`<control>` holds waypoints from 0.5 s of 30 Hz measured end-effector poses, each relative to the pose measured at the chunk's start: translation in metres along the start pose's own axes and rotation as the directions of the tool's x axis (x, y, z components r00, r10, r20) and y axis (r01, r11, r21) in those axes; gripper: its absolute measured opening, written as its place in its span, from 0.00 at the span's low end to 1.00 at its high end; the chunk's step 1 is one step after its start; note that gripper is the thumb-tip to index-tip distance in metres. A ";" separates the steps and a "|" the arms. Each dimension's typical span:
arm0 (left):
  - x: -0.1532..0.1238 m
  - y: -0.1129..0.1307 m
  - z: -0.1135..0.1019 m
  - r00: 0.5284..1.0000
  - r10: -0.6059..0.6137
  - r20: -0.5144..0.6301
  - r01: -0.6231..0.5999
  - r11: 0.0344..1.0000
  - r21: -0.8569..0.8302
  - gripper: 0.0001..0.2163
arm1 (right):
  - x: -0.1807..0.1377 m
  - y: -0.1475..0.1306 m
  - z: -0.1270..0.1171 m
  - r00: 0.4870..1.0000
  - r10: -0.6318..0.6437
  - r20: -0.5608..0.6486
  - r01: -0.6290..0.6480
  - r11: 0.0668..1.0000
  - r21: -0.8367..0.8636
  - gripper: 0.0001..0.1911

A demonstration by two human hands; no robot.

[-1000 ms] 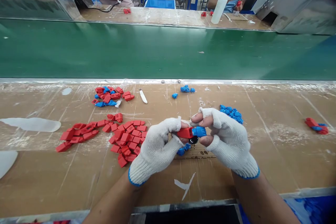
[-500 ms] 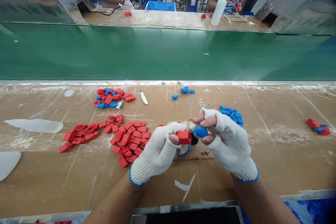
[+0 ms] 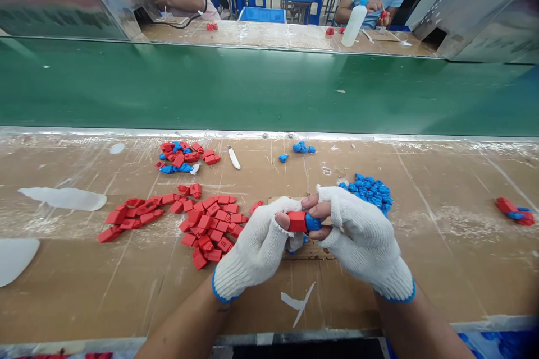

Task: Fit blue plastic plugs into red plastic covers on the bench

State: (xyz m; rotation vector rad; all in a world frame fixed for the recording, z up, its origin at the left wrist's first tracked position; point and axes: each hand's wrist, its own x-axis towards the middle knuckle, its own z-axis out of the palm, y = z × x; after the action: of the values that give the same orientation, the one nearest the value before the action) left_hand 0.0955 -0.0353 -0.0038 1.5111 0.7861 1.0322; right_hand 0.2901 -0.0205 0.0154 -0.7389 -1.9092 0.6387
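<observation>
My left hand [image 3: 263, 235], in a white fingerless knit glove, is closed on a small red plastic block [image 3: 297, 221]. Pinched in the gloved fingers of my right hand [image 3: 357, 235] is a small blue plastic piece [image 3: 312, 222], which touches the block's right end. Both hands meet above the cardboard-covered bench. To the left of my left hand lies a heap of red blocks [image 3: 210, 224]. A pile of blue pieces [image 3: 370, 190] sits just beyond my right hand. Partly hidden beneath my hands is a small brown board [image 3: 315, 251].
A green belt [image 3: 252, 87] crosses beyond the bench. Mixed red and blue parts [image 3: 181, 156] lie near a white-handled tool [image 3: 234, 158]. Joined parts [image 3: 514, 211] rest far right. Two people work opposite, one beside a squeeze bottle [image 3: 354, 24].
My right hand has moved left and brought the blue piece against the red block's end. The gap between them has closed. The view has shifted slightly.
</observation>
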 end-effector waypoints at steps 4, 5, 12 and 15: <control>-0.005 0.001 0.004 0.996 -0.059 -0.064 0.059 0.998 -0.008 0.26 | 0.000 -0.001 0.002 1.000 -0.025 0.003 0.025 0.999 -0.040 0.10; -0.006 -0.001 0.004 0.994 -0.081 -0.067 0.079 0.997 -0.023 0.27 | 0.000 0.000 0.003 1.000 -0.014 0.014 0.015 0.999 -0.031 0.10; -0.009 -0.024 0.025 0.969 -0.248 -0.023 0.231 0.930 -0.286 0.32 | -0.009 0.001 0.013 0.997 0.057 0.044 -0.060 0.995 0.078 0.17; 0.001 -0.027 0.025 0.979 -0.204 0.019 0.201 0.939 -0.280 0.32 | -0.021 -0.002 0.005 0.982 0.177 -0.065 -0.158 0.961 0.227 0.18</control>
State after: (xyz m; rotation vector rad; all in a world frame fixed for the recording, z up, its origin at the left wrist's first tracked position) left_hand 0.1203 -0.0401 -0.0308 1.1576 0.7508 0.9527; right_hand 0.2929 -0.0371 0.0024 -0.7764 -1.6767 0.8960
